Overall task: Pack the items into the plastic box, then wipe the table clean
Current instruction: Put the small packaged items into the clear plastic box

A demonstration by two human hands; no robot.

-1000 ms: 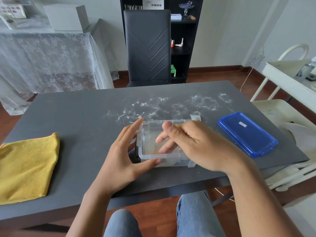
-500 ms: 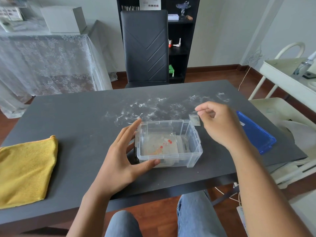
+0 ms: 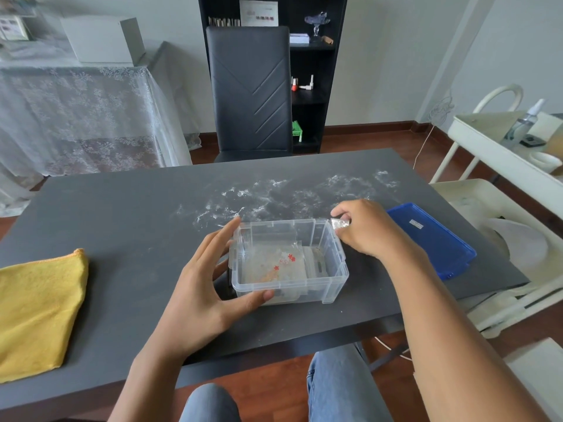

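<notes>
Packing: left hand [image 3: 201, 287] spread, bracing box [image 3: 332, 286] near front edge; right hand [image 3: 375, 233] pinches packet [image 3: 340, 223] (next, likely: drop it in).

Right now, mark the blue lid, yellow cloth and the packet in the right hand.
blue lid [image 3: 437, 243]: head view, middle of its top face.
yellow cloth [image 3: 36, 309]: head view, centre of the folded face.
packet [image 3: 339, 224]: head view, its visible clear corner.

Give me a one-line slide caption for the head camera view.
Left hand steadies the clear plastic box while the right hand pinches a small packet at its far right corner.
</notes>
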